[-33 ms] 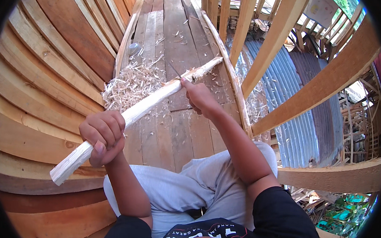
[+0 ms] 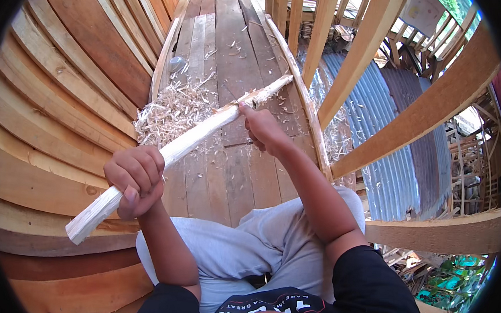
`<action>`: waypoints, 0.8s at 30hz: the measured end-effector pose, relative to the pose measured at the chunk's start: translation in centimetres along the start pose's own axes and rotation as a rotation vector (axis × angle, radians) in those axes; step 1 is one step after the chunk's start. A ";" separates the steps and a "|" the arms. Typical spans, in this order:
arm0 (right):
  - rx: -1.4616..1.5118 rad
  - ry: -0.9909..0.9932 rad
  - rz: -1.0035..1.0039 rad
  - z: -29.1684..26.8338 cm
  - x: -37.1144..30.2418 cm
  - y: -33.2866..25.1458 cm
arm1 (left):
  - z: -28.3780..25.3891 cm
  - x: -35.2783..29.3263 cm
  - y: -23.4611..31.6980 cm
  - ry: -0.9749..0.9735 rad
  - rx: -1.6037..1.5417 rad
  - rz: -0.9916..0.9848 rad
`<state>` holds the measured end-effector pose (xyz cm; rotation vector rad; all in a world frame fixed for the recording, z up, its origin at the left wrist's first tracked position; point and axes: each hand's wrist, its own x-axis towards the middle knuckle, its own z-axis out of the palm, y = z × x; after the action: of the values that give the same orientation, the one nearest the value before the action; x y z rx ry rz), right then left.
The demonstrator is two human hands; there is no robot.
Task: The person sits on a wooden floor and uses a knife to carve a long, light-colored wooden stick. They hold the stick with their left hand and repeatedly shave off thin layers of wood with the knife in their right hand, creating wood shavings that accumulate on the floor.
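I have the left hand (image 2: 134,181) wrapped tight around a pale, peeled stick (image 2: 197,135), gripping it toward its near end, with the fingers folded over the top. The stick slants from the lower left up to the right, above the floorboards (image 2: 203,182), its far end close beside a long pole (image 2: 301,82) at the floor's edge; whether the two touch I can't tell. My right hand (image 2: 263,128) is at the stick's far part, its fingers curled in and narrow around a knife (image 2: 234,96). I see only a thin, blurred blade past the fingertips, lying across the stick, and the handle is hidden from me. A heap of curled shavings (image 2: 175,113) lies on the boards left of the stick, with a small round container (image 2: 176,64) beyond it. Grey trousers (image 2: 228,244) show folded below the hands, and a plank wall (image 2: 46,115) stands to my left
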<state>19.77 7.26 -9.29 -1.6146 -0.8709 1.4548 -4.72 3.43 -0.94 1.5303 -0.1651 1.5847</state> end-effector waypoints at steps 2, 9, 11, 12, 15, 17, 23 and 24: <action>0.214 -0.278 0.181 -1.6 0.5 -0.2 | -0.2 0.0 0.0 0.009 -0.002 -0.012; -0.288 -0.350 -0.002 -3.7 -0.8 -1.9 | -1.7 -0.6 0.1 0.026 0.006 -0.031; -0.037 -0.391 -0.052 -7.0 -1.6 -2.9 | -1.9 -0.6 0.0 0.022 0.000 -0.029; 0.088 -0.415 -0.076 -8.2 -1.6 -3.3 | -2.1 -0.7 0.0 0.027 0.001 -0.028; 0.133 0.340 -0.211 -10.7 -0.4 -2.9 | -2.1 -0.6 -0.2 0.033 -0.007 -0.027; 0.013 0.547 -0.235 -13.4 0.8 -1.4 | -2.1 -0.6 -0.3 0.033 -0.019 -0.025; -0.395 0.803 -0.466 -15.6 3.7 1.2 | -2.4 -1.1 -0.4 0.116 -0.029 -0.025; -0.473 0.770 -0.445 -15.8 3.7 1.5 | -2.7 -1.2 -0.4 0.126 -0.038 -0.024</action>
<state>35.83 8.27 -11.65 -1.9388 -1.0443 0.2629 -6.62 4.79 -2.77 1.3939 -0.1059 1.6444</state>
